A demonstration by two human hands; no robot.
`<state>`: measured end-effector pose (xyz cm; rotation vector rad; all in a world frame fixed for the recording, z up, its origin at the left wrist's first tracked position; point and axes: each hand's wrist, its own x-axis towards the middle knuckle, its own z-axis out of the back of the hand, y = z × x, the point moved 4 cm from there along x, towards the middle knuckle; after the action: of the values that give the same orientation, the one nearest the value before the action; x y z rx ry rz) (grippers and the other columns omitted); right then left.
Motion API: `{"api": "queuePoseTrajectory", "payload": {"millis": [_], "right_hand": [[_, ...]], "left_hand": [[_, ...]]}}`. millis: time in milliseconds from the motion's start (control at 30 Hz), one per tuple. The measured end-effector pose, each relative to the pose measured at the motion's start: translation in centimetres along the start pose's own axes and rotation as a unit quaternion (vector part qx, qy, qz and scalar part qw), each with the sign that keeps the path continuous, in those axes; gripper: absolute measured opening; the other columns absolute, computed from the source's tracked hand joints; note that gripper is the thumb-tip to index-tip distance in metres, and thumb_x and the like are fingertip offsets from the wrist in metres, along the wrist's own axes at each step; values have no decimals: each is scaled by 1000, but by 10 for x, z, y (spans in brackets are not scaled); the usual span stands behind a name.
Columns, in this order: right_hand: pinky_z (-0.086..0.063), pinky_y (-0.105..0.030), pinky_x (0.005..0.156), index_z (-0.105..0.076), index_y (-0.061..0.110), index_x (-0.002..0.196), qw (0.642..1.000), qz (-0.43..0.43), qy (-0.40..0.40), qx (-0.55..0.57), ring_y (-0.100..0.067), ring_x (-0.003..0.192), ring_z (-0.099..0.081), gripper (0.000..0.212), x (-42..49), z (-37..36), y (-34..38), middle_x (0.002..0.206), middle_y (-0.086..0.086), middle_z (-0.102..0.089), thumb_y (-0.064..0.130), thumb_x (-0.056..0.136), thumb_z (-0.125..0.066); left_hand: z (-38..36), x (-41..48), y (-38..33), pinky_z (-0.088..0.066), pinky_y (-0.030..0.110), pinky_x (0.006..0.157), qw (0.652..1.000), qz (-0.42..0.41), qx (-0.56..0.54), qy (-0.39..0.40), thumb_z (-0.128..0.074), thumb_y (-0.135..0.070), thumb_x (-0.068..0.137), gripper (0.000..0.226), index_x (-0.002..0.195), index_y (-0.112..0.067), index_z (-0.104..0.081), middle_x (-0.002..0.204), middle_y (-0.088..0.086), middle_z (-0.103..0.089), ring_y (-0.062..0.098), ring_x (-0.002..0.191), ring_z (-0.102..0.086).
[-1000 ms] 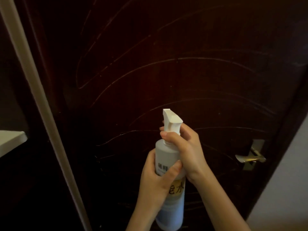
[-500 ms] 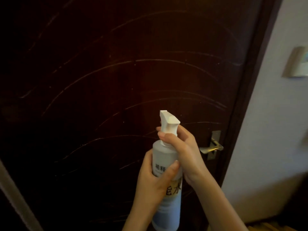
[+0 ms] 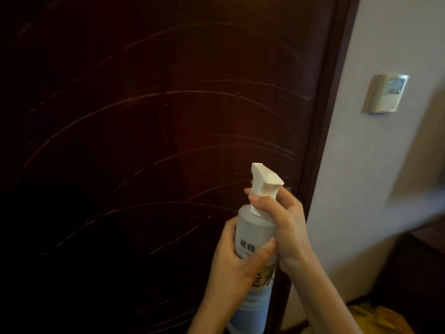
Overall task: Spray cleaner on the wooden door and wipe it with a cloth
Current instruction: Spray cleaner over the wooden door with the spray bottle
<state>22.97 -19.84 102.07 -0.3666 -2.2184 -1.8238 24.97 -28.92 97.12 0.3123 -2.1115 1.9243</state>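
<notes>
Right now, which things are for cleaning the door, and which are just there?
For the job: spray bottle, held by the left hand and right hand; door. No cloth in view.

Just there: wall panel, wall, yellow thing on the floor.

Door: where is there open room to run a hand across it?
The door is bare to the left of and above the bottle, up to the frame. Crowded only at lower right, where the left hand and right hand grip the bottle.
</notes>
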Motion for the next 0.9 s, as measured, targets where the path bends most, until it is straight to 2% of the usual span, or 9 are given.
{"api": "queuePoseTrajectory", "payload": {"millis": [67,167,267,367,500,567,667,767,900], "right_hand": [[-51,-29,62,-66,15,86,1000,10,-21,3,-19,72,-63,45,-2,10,2,87,-18,-66,41,49,-71],[-51,-27,64,-67,21,96,999,10,-36,-15,-15,77,-67,51,-4,25,3,93,-3,-72,44,50,-69],[-52,-33,71,-65,22,103,998,-7,-41,-39,-17,84,-68,58,-9,36,-1,99,3,-72,46,51,-68],[-53,-37,77,-65,25,103,997,-18,-55,-51,-19,89,-68,57,-14,45,-6,100,4,-72,48,51,-68],[-50,-32,71,-65,20,103,995,-32,-74,-53,-16,84,-68,61,-20,55,-12,97,2,-72,49,50,-68],[-50,-31,69,-65,22,100,995,-34,-81,-56,-16,81,-68,58,-22,59,-12,93,2,-72,50,49,-68],[-53,-31,67,-65,25,93,994,-35,-85,-64,-16,78,-67,54,-25,62,-13,89,1,-72,51,46,-68],[-51,-30,63,-64,20,90,993,-42,-87,-71,-15,70,-65,56,-26,64,-16,80,-1,-70,50,43,-67],[-50,-30,63,-64,21,93,993,-50,-82,-66,-17,71,-65,56,-30,61,-25,81,-5,-69,51,45,-68]], "left_hand": [[-8,0,0,-52,18,68,1000,-4,1,17,-71,-48,52,63,110,-29,-52,96,-10,-68,6,91,-66],[-21,1,2,-50,14,66,999,2,-2,39,-70,-49,52,61,108,-32,-51,94,-12,-67,1,90,-65],[-32,-3,8,-50,14,67,998,19,-9,58,-69,-51,52,62,108,-33,-50,97,-7,-66,0,90,-65],[-40,-7,15,-50,14,68,997,31,-13,74,-71,-49,54,61,109,-32,-50,98,-9,-66,-1,92,-64],[-47,-10,21,-49,13,66,995,44,-23,87,-71,-48,55,59,108,-31,-51,93,-14,-68,-2,90,-64],[-51,-12,24,-50,14,67,994,51,-26,92,-71,-49,55,61,110,-31,-51,96,-10,-67,-1,91,-64],[-53,-14,28,-51,17,70,993,57,-24,102,-71,-51,55,64,112,-32,-50,100,-10,-66,1,93,-64],[-53,-17,32,-51,17,69,991,64,-28,115,-71,-50,55,65,114,-30,-49,99,-9,-66,2,93,-65],[-47,-21,37,-51,17,68,991,72,-31,111,-70,-50,54,64,112,-29,-49,97,-9,-65,1,91,-65]]}}
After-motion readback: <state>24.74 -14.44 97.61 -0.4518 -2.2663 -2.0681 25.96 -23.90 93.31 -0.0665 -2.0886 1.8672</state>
